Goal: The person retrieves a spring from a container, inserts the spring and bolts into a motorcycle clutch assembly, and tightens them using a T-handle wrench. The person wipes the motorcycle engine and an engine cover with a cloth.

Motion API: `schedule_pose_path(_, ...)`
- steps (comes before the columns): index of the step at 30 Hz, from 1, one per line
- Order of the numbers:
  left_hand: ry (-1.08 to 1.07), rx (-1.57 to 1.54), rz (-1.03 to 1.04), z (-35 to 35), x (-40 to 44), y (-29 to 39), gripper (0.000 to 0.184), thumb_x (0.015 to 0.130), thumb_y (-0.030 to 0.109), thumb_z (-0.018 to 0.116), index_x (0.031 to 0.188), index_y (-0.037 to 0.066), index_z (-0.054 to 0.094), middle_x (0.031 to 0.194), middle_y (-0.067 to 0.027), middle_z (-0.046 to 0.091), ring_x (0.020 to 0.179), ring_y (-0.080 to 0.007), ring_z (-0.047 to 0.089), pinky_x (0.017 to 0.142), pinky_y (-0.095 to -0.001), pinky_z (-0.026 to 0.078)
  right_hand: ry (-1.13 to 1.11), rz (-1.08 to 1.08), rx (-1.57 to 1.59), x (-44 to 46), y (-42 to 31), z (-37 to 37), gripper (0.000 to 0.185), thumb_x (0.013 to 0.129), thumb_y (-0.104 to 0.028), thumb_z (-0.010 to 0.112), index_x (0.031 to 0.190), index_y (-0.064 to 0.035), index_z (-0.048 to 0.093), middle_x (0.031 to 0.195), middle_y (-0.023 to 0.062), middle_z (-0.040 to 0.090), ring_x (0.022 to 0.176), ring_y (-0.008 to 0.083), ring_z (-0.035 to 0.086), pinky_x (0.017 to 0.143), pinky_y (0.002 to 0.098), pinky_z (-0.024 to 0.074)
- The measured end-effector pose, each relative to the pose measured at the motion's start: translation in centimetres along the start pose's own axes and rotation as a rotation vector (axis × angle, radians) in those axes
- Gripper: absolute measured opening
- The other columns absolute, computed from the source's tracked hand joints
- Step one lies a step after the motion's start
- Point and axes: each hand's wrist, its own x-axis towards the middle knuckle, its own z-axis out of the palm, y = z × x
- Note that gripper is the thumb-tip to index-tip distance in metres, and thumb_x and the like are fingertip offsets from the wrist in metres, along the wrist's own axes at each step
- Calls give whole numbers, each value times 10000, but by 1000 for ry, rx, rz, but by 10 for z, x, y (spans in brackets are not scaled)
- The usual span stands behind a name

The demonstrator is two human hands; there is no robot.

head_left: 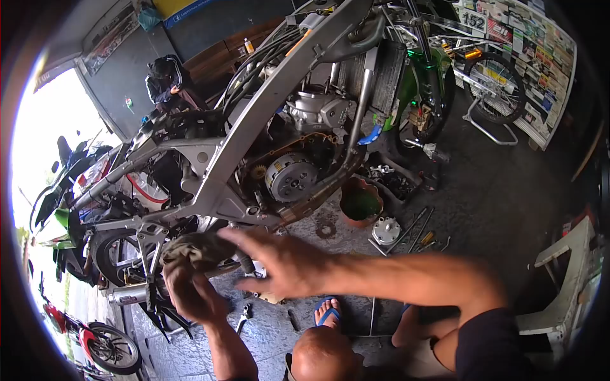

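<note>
The person wore a dark, short sleeve (492,346), navy or nearly black, its hem lying around the right upper arm; the cloth looked plain, though shadow hid its finer detail. Below it the right forearm (406,279) was bare, as was the left forearm (229,346). The right hand (292,263) was bare and slightly blurred, and the left hand (197,301) was bare too. A rounded bare knee (324,355) showed beside a pale, beige-grey leg garment (419,362) with a dark edge. On one foot sat a blue flip-flop (328,314) with forked straps over the instep, toes exposed.
</note>
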Motion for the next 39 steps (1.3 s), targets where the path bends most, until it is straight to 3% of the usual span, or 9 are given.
schedule_pose_path(3, -80, -303, 69, -17, 6, 15, 241, 939, 207, 507, 996, -27, 520, 1042, -171, 531, 946, -251, 542, 859, -365, 445, -107, -56, 170, 15, -25, 25, 260, 889, -181, 636, 1064, -9, 550, 950, 159, 608, 824, 340, 648, 670, 412, 524)
schedule_pose_path(4, 124, -350, -144, -4, 5, 30, 370, 932, 387, 541, 940, 25, 469, 950, -141, 511, 924, -251, 530, 812, -371, 454, -67, -50, 205, 12, -34, 27, 200, 906, -175, 612, 1019, -19, 559, 876, 147, 592, 777, 355, 627, 640, 419, 501)
schedule_pose_path(8, 79, -888, -767, 19, -10, 62, 440, 881, 267, 619, 1179, -19, 467, 1219, -179, 497, 1113, -282, 527, 946, -395, 450, -2, 81, 185, -3, -51, 13, 212, 875, -217, 655, 940, -19, 614, 870, 140, 638, 742, 307, 656, 639, 380, 520)
schedule_pose_path(17, -1133, -1415, -1097, 96, -94, 52, 452, 807, 66, 714, 1214, -44, 552, 1052, -56, 662, 944, -128, 613, 874, -290, 485, 138, 413, -296, -78, 1, -97, 281, 836, -235, 701, 744, 17, 617, 830, 123, 600, 787, 210, 612, 689, 313, 486)
schedule_pose_path(20, -1205, -1534, -1179, 131, -120, 62, 346, 870, 70, 650, 1193, -14, 561, 1084, -39, 644, 972, -104, 584, 865, -262, 467, 280, 642, 273, -88, 15, -111, 220, 910, -208, 638, 886, 9, 653, 994, 92, 632, 894, 131, 598, 784, 270, 484)
schedule_pose_path(27, -1092, -1337, -1269, 202, -147, 79, 265, 880, 71, 457, 1095, 0, 594, 929, -8, 626, 842, -77, 573, 760, -247, 471, 484, 818, 163, -78, 70, -120, 260, 948, -229, 569, 1071, -4, 522, 904, 49, 555, 824, 137, 525, 765, 282, 448)
schedule_pose_path(29, -1161, -1317, -1276, 221, -147, 73, 357, 947, 207, 447, 1234, 9, 524, 1127, -78, 596, 1018, -126, 562, 872, -266, 452, 424, 717, 129, -67, 84, -127, 279, 918, -165, 566, 1126, 11, 509, 949, 80, 556, 875, 167, 518, 786, 296, 434)
schedule_pose_path(31, -547, -1429, -1258, 246, -141, 82, 501, 985, 322, 444, 1382, 23, 385, 1327, -139, 477, 1213, -187, 462, 1011, -304, 373, 397, 607, -151, -57, 103, -127, 284, 893, -113, 550, 1142, 23, 533, 969, 131, 599, 889, 220, 579, 808, 323, 462)
schedule_pose_path(39, -163, -1634, -1469, 324, -95, 66, 444, 1020, 332, 397, 1368, 57, 385, 1263, -101, 526, 1148, -203, 518, 977, -351, 417, 29, 447, -530, 30, 163, -134, 238, 849, -62, 604, 1068, 22, 643, 1032, 168, 658, 955, 245, 655, 831, 335, 504)
